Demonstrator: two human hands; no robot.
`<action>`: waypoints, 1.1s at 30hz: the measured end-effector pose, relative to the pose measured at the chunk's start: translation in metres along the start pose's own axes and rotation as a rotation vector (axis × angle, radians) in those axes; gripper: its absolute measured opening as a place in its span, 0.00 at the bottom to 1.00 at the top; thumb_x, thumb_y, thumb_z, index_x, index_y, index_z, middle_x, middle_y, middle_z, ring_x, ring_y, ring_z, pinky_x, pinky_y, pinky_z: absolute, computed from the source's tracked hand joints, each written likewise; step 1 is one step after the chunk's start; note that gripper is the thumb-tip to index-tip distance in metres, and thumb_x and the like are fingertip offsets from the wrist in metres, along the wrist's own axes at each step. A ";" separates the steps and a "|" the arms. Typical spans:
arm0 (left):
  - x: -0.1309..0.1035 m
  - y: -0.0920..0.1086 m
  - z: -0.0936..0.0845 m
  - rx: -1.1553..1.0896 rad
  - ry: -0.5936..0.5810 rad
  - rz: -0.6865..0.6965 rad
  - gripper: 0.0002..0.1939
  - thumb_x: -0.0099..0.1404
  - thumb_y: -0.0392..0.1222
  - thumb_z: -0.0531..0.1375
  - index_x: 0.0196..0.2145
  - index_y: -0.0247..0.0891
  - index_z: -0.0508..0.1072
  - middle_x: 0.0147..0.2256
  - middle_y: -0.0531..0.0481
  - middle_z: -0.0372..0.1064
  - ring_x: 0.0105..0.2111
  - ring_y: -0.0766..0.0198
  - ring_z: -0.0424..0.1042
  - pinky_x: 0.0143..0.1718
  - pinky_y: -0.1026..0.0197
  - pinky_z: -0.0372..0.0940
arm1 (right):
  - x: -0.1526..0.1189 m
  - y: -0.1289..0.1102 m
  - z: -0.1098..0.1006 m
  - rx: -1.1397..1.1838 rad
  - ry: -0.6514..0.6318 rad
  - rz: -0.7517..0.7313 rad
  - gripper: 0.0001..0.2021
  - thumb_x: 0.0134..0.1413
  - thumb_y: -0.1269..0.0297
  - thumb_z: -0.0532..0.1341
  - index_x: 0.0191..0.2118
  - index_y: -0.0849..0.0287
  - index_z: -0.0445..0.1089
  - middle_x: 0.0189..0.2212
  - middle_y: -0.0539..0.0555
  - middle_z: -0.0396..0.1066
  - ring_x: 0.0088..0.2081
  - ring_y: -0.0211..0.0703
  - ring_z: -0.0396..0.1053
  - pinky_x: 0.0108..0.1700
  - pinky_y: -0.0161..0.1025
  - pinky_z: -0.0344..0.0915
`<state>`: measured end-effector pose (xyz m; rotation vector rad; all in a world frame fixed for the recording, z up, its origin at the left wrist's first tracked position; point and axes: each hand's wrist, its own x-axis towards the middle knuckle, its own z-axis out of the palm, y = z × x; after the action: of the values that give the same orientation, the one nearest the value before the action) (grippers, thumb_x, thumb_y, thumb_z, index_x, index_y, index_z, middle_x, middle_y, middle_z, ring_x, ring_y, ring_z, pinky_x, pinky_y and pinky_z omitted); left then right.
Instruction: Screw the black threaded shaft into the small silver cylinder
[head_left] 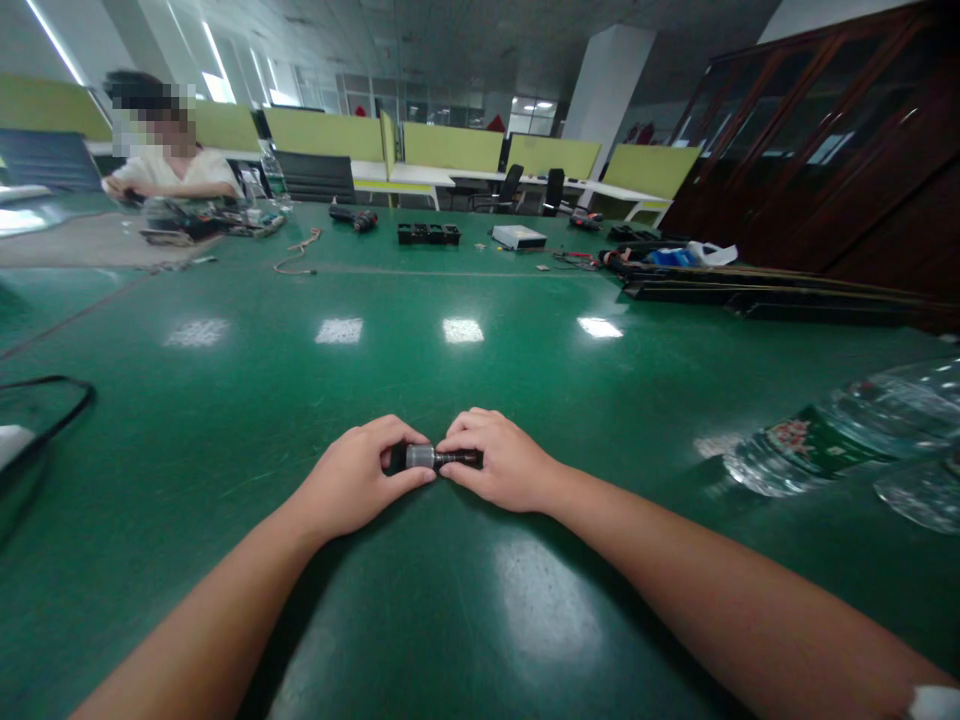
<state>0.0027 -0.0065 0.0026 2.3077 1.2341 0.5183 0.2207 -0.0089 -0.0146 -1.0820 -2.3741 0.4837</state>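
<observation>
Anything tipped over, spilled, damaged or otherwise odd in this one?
No spill or damage is visible. The plastic bottle at the right looks steeply slanted, though lens distortion may cause that; I cannot tell whether it is lying down. Farther back on the green table, a pale cord lies in an untidy curve.

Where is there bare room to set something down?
Widest: glossy green tabletop, from left hand and right hand out to the black rectangular block. Smaller: between the forearms. Crowded: far right, around long black strips; far left, by the person; near right, by the clear, green-labelled plastic bottle.
</observation>
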 end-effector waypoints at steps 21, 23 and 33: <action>0.001 0.000 0.000 0.018 -0.005 -0.036 0.14 0.61 0.51 0.61 0.41 0.43 0.76 0.34 0.52 0.71 0.31 0.62 0.66 0.31 0.62 0.58 | 0.002 0.000 0.001 0.059 0.052 0.027 0.05 0.52 0.66 0.65 0.37 0.57 0.75 0.31 0.51 0.73 0.35 0.39 0.67 0.40 0.37 0.60; 0.001 0.000 0.000 0.020 -0.007 -0.037 0.14 0.61 0.51 0.61 0.42 0.43 0.76 0.34 0.52 0.71 0.31 0.62 0.66 0.32 0.62 0.58 | 0.002 0.000 0.000 0.057 0.059 0.027 0.05 0.52 0.67 0.65 0.37 0.57 0.75 0.31 0.51 0.73 0.35 0.39 0.67 0.40 0.37 0.60; 0.001 0.002 -0.001 0.007 -0.017 -0.050 0.13 0.61 0.50 0.61 0.42 0.43 0.75 0.34 0.52 0.70 0.31 0.62 0.66 0.32 0.61 0.58 | 0.000 -0.001 -0.001 0.060 0.065 0.027 0.04 0.51 0.69 0.65 0.35 0.59 0.75 0.30 0.51 0.72 0.34 0.40 0.67 0.39 0.37 0.61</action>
<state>0.0043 -0.0065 0.0042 2.2762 1.2836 0.4766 0.2207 -0.0096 -0.0134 -1.0880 -2.2765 0.5186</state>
